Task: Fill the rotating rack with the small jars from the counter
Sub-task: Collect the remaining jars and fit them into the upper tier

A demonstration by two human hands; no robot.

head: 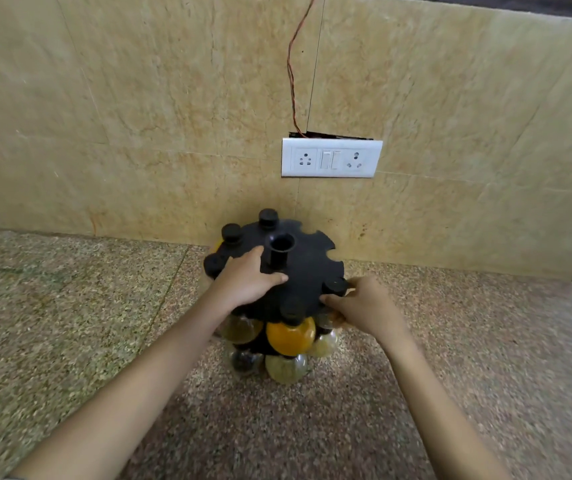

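A black rotating rack stands on the speckled counter close to the wall. Its notched top disc carries several black-capped jars, and more round jars hang on a lower tier. An orange-filled jar hangs at the front. My left hand lies flat on the top disc beside the centre tube, fingers spread. My right hand grips a small jar at the disc's right edge, its black cap sitting in a notch. Two notches at the back right of the disc hold nothing.
The granite counter stretches left, right and toward me. A tiled wall rises just behind the rack, with a white socket panel and a thin wire above it.
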